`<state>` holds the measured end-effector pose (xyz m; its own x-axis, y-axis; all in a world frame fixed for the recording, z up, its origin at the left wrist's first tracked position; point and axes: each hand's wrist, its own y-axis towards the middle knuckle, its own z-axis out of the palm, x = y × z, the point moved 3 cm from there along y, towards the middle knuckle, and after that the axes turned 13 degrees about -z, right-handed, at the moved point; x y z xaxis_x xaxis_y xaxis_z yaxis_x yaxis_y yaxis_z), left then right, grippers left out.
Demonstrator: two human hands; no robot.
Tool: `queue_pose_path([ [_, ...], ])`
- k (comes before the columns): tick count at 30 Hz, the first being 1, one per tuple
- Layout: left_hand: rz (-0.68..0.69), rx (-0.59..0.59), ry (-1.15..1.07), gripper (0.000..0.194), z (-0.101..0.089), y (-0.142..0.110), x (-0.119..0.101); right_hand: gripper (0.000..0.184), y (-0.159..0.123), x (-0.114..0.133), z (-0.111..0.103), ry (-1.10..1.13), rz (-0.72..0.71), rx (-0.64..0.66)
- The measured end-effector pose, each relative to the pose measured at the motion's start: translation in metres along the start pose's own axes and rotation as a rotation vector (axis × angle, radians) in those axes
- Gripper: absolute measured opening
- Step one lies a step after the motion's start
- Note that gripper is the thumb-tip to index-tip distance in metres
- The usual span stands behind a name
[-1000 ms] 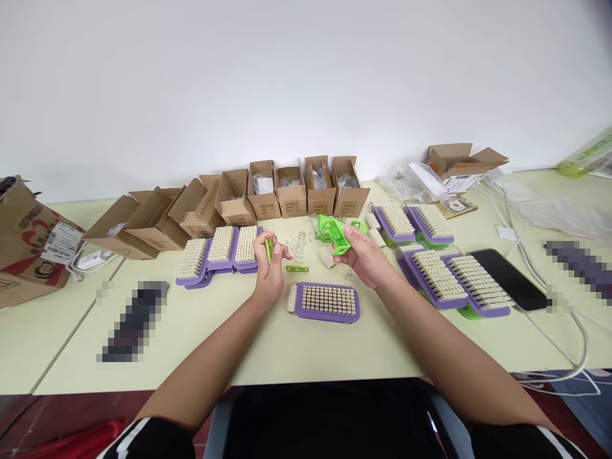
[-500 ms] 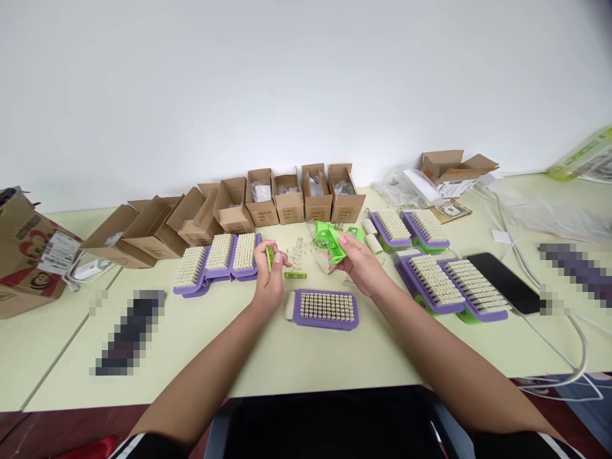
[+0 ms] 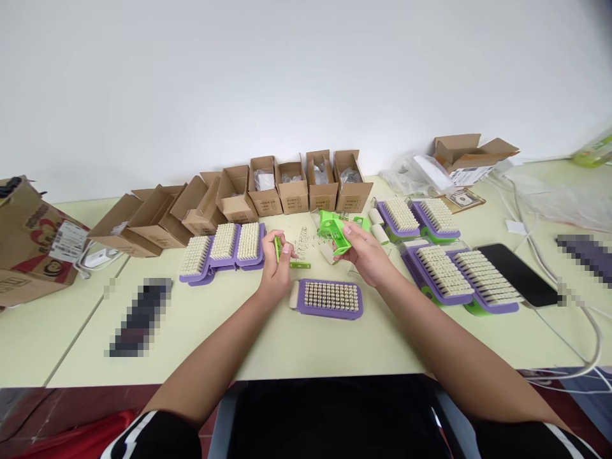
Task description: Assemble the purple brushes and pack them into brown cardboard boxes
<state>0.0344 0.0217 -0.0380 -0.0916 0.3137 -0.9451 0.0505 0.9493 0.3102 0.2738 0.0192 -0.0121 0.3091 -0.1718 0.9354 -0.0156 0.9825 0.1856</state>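
Taking the purple brush [image 3: 329, 298] nearest the person as the clock's centre, with twelve toward the wall, the left hand [image 3: 276, 271] was at ten o'clock, its grip closed on a thin green strip [image 3: 277, 247] pinched between thumb and fingers. The right hand [image 3: 367, 255] was at one o'clock, its grip closed on a bright green housing [image 3: 340, 237], which was at twelve o'clock, thumb on its near side. The two hands were apart.

Thin wire springs [image 3: 302, 241] lay in a loose cluster at eleven o'clock, between the hands; whether any touched the left fingertips could not be told. A second green strip [image 3: 301, 265] lay flat on the pale surface [image 3: 201, 312], also at eleven, just beside the left hand. Pale cylinders [image 3: 380, 233] lay at one o'clock, beyond the right hand.

Three bristled purple blocks [image 3: 222, 254] sat side by side at ten o'clock, and four purple-and-green brushes [image 3: 442, 271] at two. A dark phone [image 3: 519, 274] lay at three, near those four. Open cardboard boxes [image 3: 291, 196] stood in a row along the wall from ten to twelve.
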Motion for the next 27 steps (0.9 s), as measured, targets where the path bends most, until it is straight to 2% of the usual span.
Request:
queue_pose_path([
  [11, -0.042, 0.037, 0.068, 0.033, -0.006, 0.004, -0.005, 0.059, 0.000, 0.010, -0.003, -0.377, -0.220, 0.097],
  [27, -0.023, 0.022, 0.126, 0.034, -0.007, 0.003, -0.005, 0.058, -0.001, 0.007, -0.001, -0.419, -0.196, 0.118],
])
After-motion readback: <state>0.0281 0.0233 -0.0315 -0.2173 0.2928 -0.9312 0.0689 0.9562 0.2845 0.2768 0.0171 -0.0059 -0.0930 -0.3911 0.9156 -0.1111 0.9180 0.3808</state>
